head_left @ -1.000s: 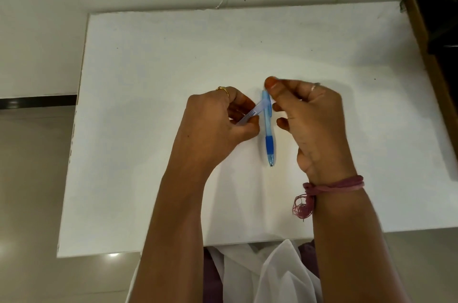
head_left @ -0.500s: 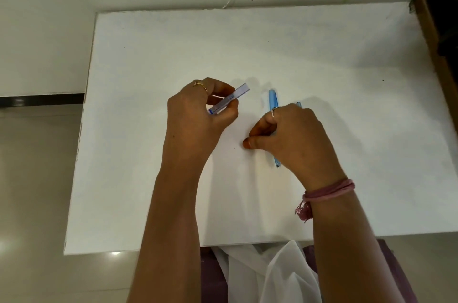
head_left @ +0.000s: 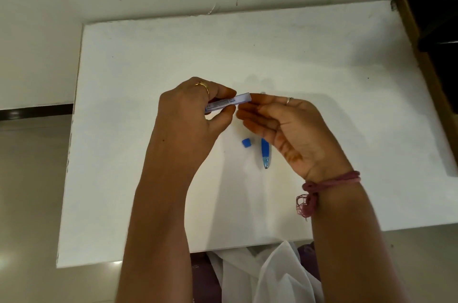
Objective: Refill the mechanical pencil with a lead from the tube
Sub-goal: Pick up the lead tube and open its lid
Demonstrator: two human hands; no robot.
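My left hand is shut on the lead tube, a slim white and blue tube held level above the white table, its uncapped end pointing right. My right hand is cupped palm-up, its fingertips at that end of the tube; I see no lead between them. A small blue cap lies on the table below the hands. The blue mechanical pencil lies beside the cap with its tip toward me, its upper part hidden under my right hand.
A dark wooden-edged piece of furniture stands against the table's right side. The wall runs along the far edge. White cloth hangs in my lap below the near edge.
My right hand has lifted off the table, leaving the blue cap beside the pencil, and moved up to the tube's end. My left hand has kept hold of the tube.
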